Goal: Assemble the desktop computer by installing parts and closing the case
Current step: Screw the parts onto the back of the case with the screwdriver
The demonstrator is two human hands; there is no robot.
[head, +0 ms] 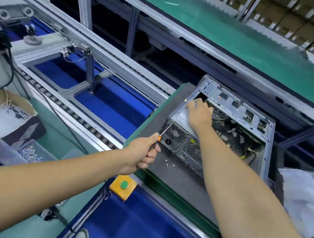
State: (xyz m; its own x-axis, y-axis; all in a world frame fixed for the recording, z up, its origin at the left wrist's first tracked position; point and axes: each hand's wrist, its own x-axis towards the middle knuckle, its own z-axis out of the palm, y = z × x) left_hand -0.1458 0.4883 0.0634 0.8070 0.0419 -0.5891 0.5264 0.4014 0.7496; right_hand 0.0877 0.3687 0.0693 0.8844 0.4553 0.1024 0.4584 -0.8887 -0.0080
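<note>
Orange-handled screwdriver (158, 138) gripped in the left hand (142, 152), its thin shaft angled up to the rear corner of an open metal computer case (226, 130). The right hand (199, 113) rests on the power supply (179, 117) inside, fingers loosely bent. The case lies on a grey mat (173, 105), three loose screws (169, 163) beside it.

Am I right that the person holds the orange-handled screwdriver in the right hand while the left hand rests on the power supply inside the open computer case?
Not quite: the hands are swapped. In the head view the left hand grips the orange-handled screwdriver, its tip at the rear of the open computer case, while the right hand rests on the power supply inside it.
</note>
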